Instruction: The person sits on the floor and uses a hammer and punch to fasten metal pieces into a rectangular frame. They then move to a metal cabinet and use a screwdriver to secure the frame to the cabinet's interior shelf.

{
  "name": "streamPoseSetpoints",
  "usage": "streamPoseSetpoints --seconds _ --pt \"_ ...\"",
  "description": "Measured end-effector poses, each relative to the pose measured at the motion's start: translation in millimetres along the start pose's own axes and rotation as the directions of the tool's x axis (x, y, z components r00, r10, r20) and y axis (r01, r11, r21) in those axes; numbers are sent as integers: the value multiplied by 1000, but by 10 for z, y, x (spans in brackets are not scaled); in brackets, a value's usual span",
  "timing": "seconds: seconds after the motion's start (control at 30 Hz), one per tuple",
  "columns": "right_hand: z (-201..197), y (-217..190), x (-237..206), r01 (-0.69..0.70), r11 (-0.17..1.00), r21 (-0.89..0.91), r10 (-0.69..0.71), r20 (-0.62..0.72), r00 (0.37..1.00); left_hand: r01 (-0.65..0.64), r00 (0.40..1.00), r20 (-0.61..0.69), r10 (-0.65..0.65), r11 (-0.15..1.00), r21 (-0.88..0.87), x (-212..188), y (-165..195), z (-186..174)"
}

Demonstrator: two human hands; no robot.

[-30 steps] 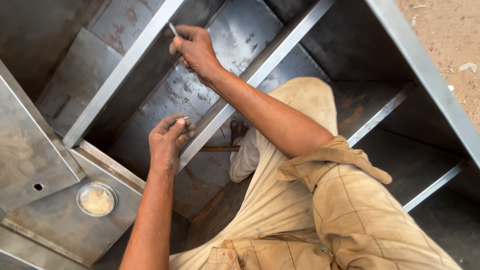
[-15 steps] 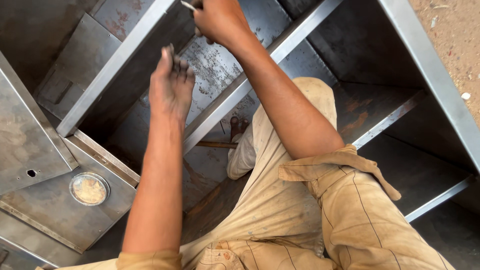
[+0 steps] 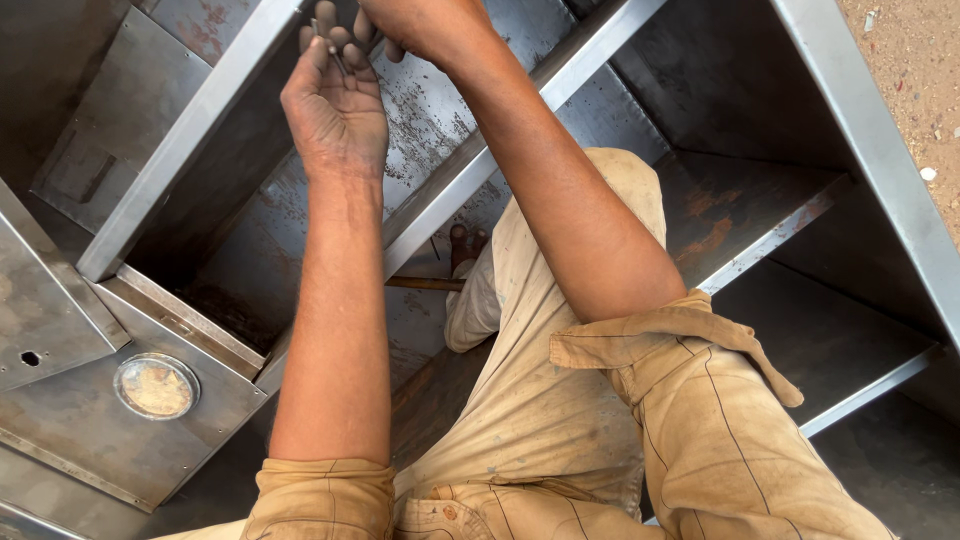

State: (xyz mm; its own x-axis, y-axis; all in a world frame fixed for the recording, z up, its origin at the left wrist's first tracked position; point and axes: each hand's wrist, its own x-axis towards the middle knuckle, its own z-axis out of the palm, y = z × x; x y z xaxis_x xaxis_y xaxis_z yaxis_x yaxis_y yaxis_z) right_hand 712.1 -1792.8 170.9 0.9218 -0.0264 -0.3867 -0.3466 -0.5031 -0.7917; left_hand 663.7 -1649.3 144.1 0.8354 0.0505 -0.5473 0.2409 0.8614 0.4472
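1. Hands, two: left hand (image 3: 335, 105) curls its fingers around a thin metal rod (image 3: 330, 42); right hand (image 3: 420, 22), cropped at the far edge, grip unclear.
2. Angle-iron rails (image 3: 180, 140), two, pale and straight, cross rust-flecked sheet steel.
3. One round dusty disc (image 3: 156, 385), near left.

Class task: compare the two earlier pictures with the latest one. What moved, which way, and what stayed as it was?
The left hand rose from the metal rail to meet the right hand near the frame's top edge; its fingers now close around a thin rod. The right hand shifted up, partly out of view. The round disc on the metal plate and the person's legs kept their places.
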Motion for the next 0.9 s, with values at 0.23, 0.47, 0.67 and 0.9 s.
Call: streamPoseSetpoints --seconds 0.23,0.47,0.67,0.9 --pt "96 131 107 111 987 119 -110 -19 994 8 998 -59 -13 996 -89 78 -59 -110" --pt "240 296 238 143 974 178 -150 24 988 -41 998 -59 31 985 -170 72 -145 -69" --pt "343 437 322 205 947 250 -216 18 976 -46 997 53 54 988 -151 93 -198 -9" --pt "393 543 355 133 984 118 -135 11 991 -200 976 -40 216 949 243 -2 -242 137"
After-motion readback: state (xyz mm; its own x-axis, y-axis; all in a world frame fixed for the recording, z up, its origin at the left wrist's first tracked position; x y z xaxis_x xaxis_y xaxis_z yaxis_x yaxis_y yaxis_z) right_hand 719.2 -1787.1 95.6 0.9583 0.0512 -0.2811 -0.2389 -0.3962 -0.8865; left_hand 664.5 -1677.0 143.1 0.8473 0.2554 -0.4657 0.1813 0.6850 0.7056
